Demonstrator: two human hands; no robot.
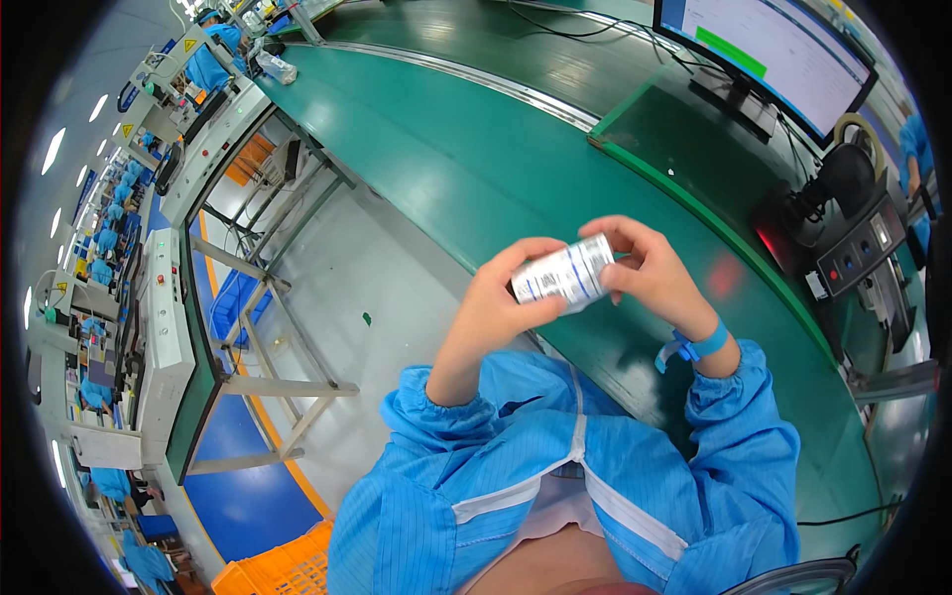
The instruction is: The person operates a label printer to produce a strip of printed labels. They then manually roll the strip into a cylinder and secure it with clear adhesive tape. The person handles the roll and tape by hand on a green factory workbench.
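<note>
the left hand and right hand grip a white blue-banded package by opposite ends, near the edge of the green tabletop. if either fingertip hold slackens, it could slip and fall toward the grey floor; the blue wristband's protruding tail might snag.

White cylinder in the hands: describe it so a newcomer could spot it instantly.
Start at the long green worktable crossing the picture. Over its near edge, the left hand and right hand hold a short white cylinder between them. Its blue bands and dark print set it apart from the plain blue wristband nearby.
</note>
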